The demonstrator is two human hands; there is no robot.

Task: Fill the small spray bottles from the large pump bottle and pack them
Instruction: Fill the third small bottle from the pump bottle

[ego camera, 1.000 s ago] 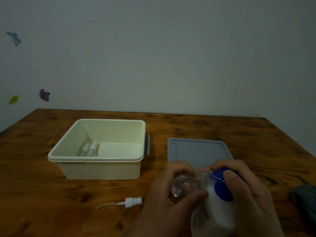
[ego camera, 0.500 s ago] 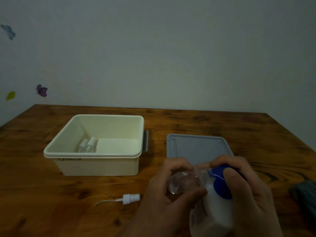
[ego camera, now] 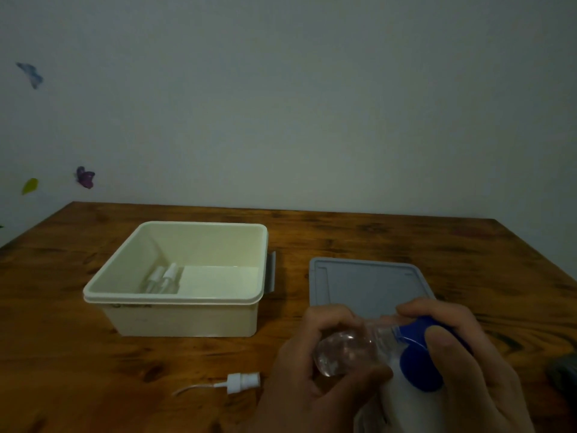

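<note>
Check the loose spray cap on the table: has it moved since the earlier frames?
No. The spray cap keeps its place just off the front right corner of the cream box.

Worktop [ego camera: 343, 239]: dark brown wood, visible grain. Cream open box [ego camera: 184, 317] rests left of centre. Grey lid [ego camera: 365, 282] lies flat, just right of box, not touching. White spray head [ego camera: 242, 382] with thin dip tube lies on its side near front edge, in front of box. Dark object [ego camera: 565, 370] at right edge, unidentifiable.
</note>
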